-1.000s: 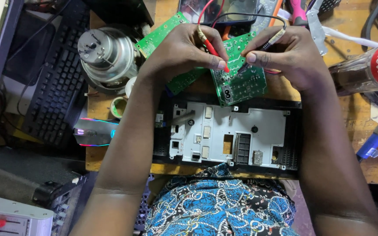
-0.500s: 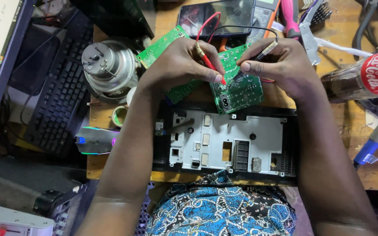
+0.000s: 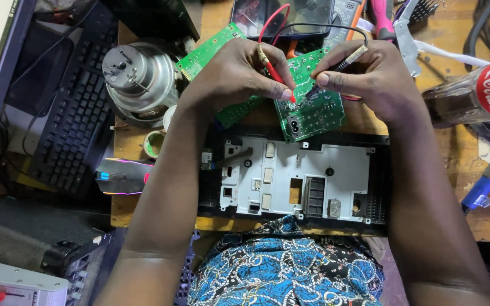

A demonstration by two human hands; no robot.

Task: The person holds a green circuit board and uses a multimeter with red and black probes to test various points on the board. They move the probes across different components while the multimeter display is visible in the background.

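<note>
Left hand (image 3: pixel 231 76) pinching a red probe (image 3: pixel 279 79), tip down on the green circuit board (image 3: pixel 313 110). Right hand (image 3: pixel 370 76) pressing a black probe (image 3: pixel 336 68) onto the same board. Below, a black panel with a grey metal plate (image 3: pixel 296 178) flat on the wooden counter (image 3: pixel 131 141). Silver motor (image 3: pixel 140 76) left, keyboard (image 3: pixel 75 124) beyond.

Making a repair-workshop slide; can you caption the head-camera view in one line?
Left hand holds a red probe and right hand a black probe on a green circuit board.
</note>
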